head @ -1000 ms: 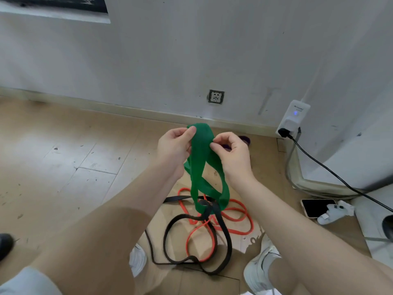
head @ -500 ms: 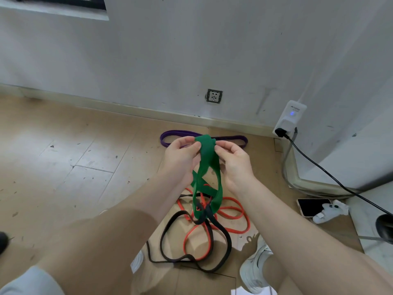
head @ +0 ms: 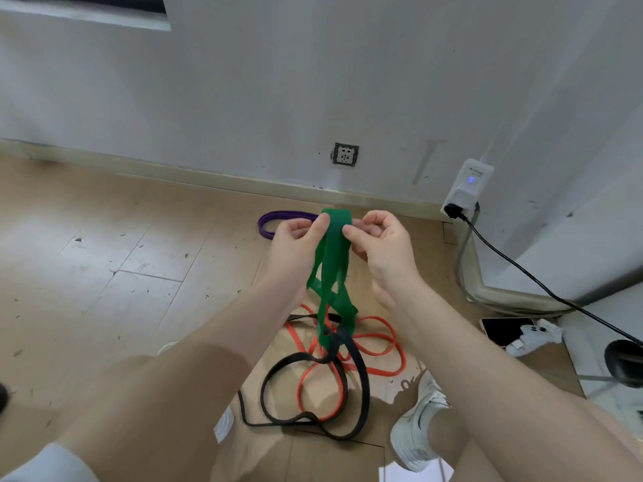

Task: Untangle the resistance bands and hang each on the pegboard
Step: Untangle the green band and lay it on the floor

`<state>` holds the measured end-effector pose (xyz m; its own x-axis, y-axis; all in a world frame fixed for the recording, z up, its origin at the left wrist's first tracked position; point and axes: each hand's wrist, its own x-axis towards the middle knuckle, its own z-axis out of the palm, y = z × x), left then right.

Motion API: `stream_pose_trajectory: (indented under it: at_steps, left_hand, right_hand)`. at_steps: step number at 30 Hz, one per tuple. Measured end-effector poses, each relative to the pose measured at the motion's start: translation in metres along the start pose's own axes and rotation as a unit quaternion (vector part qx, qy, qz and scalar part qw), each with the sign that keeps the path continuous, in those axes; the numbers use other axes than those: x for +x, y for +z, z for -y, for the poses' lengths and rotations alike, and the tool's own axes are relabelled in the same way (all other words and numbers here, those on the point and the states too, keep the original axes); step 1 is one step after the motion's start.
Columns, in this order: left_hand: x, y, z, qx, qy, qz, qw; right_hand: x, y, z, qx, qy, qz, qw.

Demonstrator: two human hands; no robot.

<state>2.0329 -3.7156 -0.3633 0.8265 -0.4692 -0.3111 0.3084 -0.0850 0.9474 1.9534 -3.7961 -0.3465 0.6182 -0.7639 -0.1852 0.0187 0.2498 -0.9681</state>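
A scuffed, speckled wooden floor (head: 104, 259) carries everything. At the far side by the baseboard lies a purple resistance band (head: 278, 220). Nearer, an orange band (head: 379, 346) and a black band (head: 358, 387) sprawl looped over each other. To the right, a smartphone (head: 504, 330) lies flat with a white game controller (head: 534, 337) just beside it. A white sneaker (head: 417, 429) stands near right.

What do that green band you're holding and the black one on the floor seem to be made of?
The green band looks like thin, matte latex or rubber sheet: it hangs limp and twists flat between both hands. The black band looks like thicker, narrower rubber with a dull finish, holding rounded loops on the floor. Neither can be confirmed by sight.
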Motion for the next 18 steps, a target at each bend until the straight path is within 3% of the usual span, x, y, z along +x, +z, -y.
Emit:
stream_pose_trajectory:
  at_steps: [2, 6, 13, 18]
  left_hand:
    - [-0.003, -0.004, 0.003, 0.01, -0.024, 0.09, 0.996]
    - [-0.009, -0.014, 0.0, 0.081, 0.074, 0.211, 0.971]
    - [-0.016, -0.018, -0.038, -0.02, 0.124, 0.174, 0.977]
    - [-0.022, -0.005, -0.08, 0.034, 0.166, 0.179, 0.969]
  right_hand:
    - [0.001, 0.0, 0.016, 0.04, -0.005, -0.001, 0.999]
    - [0.006, 0.002, 0.054, 0.12, -0.008, 0.01, 0.993]
    - [0.008, 0.02, 0.109, 0.229, 0.038, 0.011, 0.973]
    - [0.009, 0.028, 0.149, 0.274, 0.012, 0.086, 0.958]
